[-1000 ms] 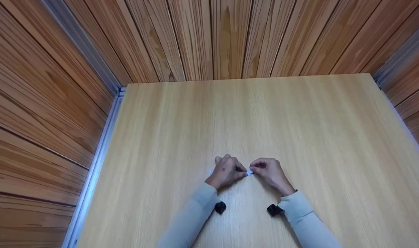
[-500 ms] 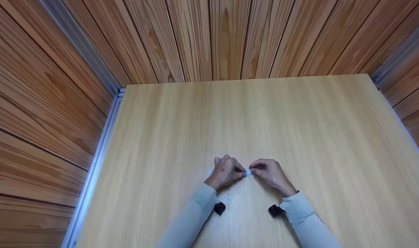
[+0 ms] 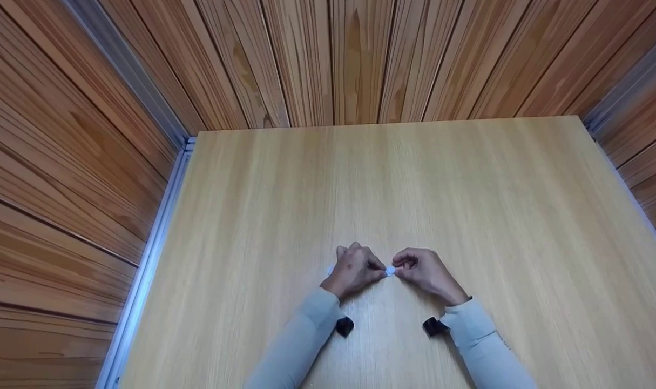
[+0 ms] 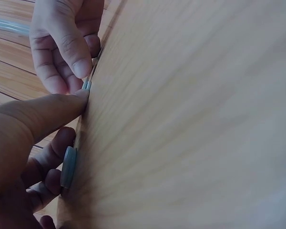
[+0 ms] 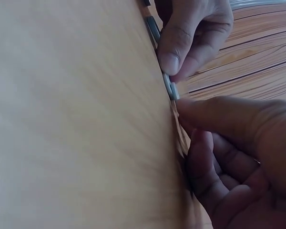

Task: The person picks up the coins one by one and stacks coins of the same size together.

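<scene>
My left hand point(image 3: 354, 267) pinches a small pale disc point(image 3: 390, 270) between thumb and fingertips, low over the table. Edge-on in the right wrist view, two thin pale discs point(image 5: 170, 87) overlap at those fingertips. Across from it, the thumb of my right hand point(image 3: 422, 270) is right at the disc's edge, with the index finger parted from the thumb. A thicker grey-green round piece point(image 4: 68, 167) lies beside the curled rear fingers of my left hand in the left wrist view. From above, the left hand hides most of that piece.
Both hands work above a light wooden table point(image 3: 414, 183). A metal rail point(image 3: 160, 232) runs along its left edge, and plank-patterned walls point(image 3: 354, 59) enclose the back and sides. Black wrist cameras point(image 3: 344, 326) hang just under the sleeve cuffs.
My right hand has shifted slightly right, and its index finger and thumb have parted at the disc. More of the disc's face shows. My left hand keeps nearly the same place.
</scene>
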Motion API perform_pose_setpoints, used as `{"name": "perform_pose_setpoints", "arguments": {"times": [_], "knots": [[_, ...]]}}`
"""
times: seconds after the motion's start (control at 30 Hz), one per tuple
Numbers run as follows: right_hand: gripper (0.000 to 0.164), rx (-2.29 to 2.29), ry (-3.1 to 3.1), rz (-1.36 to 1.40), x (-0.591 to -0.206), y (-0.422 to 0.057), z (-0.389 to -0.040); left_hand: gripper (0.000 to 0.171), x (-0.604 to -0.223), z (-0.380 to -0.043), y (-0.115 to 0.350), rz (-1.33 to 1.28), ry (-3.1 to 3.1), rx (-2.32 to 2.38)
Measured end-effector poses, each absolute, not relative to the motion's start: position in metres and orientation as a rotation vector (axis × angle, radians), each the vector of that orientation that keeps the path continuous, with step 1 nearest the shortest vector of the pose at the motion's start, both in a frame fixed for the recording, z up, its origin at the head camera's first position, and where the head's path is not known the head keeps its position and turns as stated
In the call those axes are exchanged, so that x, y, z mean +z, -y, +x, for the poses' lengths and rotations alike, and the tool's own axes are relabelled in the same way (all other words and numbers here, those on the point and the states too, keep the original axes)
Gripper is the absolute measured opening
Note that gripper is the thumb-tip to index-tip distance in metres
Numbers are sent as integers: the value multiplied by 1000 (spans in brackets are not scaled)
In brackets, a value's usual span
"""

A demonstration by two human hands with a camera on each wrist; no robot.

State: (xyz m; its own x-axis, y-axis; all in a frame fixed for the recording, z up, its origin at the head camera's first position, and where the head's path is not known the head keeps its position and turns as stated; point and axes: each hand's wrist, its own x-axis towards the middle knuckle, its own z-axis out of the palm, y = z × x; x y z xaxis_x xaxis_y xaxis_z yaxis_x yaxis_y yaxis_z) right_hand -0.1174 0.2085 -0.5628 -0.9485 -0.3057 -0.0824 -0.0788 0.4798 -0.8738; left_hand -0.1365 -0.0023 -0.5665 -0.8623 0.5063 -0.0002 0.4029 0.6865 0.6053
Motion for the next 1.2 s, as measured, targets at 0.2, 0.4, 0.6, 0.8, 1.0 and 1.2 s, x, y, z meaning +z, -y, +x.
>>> {"name": "perform_pose_setpoints", "arguments": {"times": [0.2, 0.4, 0.6, 0.8, 1.0, 1.2], "knots": [[10, -1471, -2492, -327, -565, -207, -116, 9, -568, -136, 2, 733, -2720, 930], [10, -1489, -2479, -381, -566, -207, -115, 10, -569, -135, 3, 727, -2707, 953], [10, -1494, -2485, -404, -565, -206, -115, 10, -568, -136, 2, 726, -2727, 960], [10, -1478, -2480, -383, -564, -206, -116, 10, -567, -137, 2, 722, -2727, 973], [10, -1472, -2490, -389, -564, -205, -116, 12, -567, -137, 3, 734, -2725, 986], [10, -1478, -2471, -389, -564, -205, -116, 13, -566, -137, 3, 731, -2720, 991]]}}
